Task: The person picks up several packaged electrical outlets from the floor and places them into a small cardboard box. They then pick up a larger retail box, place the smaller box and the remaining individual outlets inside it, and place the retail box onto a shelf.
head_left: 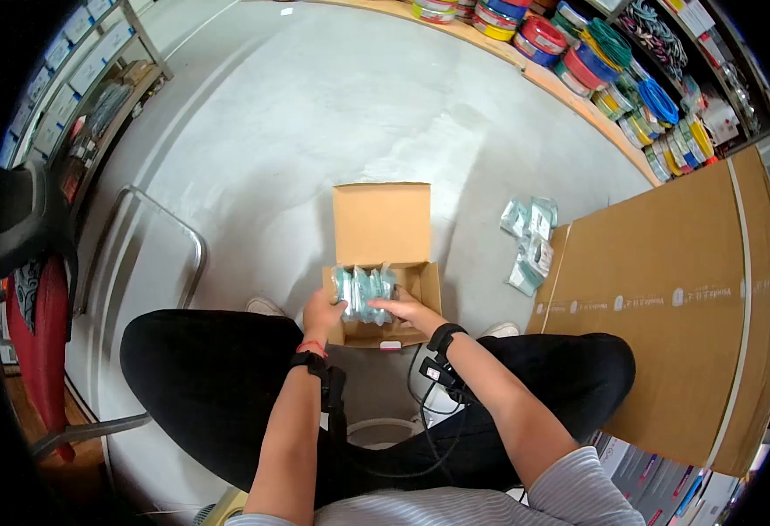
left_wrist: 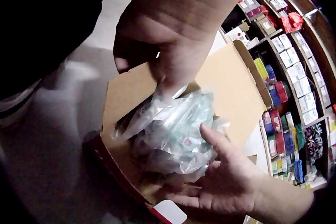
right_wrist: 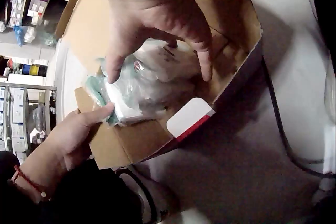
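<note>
An open cardboard box [head_left: 381, 219] stands on the floor between the person's knees, lid folded back. Clear plastic packets [head_left: 364, 292] with pale green contents stand in a row inside, toward its left. My left hand [head_left: 319, 314] grips the box's left wall; its thumb lies over the edge against the packets, fingers outside. My right hand [head_left: 413, 313] reaches into the box and holds the packets from their right side. In the right wrist view its thumb and fingers [right_wrist: 205, 66] span the bundle [right_wrist: 152, 77]. The box's right end shows bare cardboard.
More plastic packets [head_left: 529, 245] lie on the floor at the right, beside a large taped carton [head_left: 665, 307]. A metal-framed chair [head_left: 39, 333] stands left. Wire coils [head_left: 542, 39] line the back-right shelf. A black cable [head_left: 424, 421] hangs by the right wrist.
</note>
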Tool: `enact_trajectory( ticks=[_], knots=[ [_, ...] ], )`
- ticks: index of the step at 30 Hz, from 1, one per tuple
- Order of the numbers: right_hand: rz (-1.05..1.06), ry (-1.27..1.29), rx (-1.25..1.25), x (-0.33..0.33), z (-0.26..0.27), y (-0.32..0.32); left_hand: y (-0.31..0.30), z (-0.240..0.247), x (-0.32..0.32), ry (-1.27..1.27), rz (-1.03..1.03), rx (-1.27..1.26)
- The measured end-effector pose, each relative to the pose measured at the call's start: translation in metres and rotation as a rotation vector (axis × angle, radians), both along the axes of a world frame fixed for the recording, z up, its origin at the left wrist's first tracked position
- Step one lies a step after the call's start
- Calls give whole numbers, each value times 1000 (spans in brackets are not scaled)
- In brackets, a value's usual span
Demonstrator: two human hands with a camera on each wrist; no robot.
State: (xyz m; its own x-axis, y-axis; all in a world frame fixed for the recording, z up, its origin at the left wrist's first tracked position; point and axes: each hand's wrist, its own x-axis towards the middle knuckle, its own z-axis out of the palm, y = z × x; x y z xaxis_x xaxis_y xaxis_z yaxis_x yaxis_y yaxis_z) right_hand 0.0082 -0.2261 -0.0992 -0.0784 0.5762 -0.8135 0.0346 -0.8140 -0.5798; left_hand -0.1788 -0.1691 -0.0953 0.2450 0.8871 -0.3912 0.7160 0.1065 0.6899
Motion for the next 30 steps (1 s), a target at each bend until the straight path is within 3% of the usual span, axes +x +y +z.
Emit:
enact_trajectory(
  ticks=[2, 6, 9, 12, 14, 16, 18, 19, 21, 24, 27, 28, 29, 30],
  knots=[
    [-23, -66, -35, -1, 1, -1, 1, 4, 1, 21, 7, -35],
    [-165, 112, 249, -2, -73, -9, 2, 1, 0, -6, -22, 46],
    [-199, 170, 277, -4, -33, -6, 0, -13, -5, -24, -21, 36],
    [-55, 64, 287, 0, -16, 0, 1, -7, -2, -21, -19, 20],
    [196, -208, 262, 9, 11, 9, 3, 1, -1, 6, -36, -23],
    [505, -646, 154, 17, 20, 28, 3, 7, 0, -16, -47, -16],
    [334, -399, 72, 40, 71, 43, 5, -7, -5, -83, -59, 18],
    [432, -343, -114, 57, 72, 63, 6, -12, -8, -73, -60, 0],
    [188, -330, -39, 100, 89, 75, 5, -11, -6, -91, -45, -10],
    [-312, -540, 191, 175, 55, 67, 5, -25, -12, -141, -47, 15],
    [-825, -619, 326, 244, -34, 15, 6, -7, -6, -58, -57, 10],
    [-1033, -662, 120, 253, -56, -5, 6, 0, -2, -27, -69, -17],
    [-1398, -464, -116, 246, -40, -20, 6, 1, 0, -62, -35, -50],
    [-1625, -213, -129, 249, -54, -40, 6, 1, -1, -93, -2, -84]
  ],
)
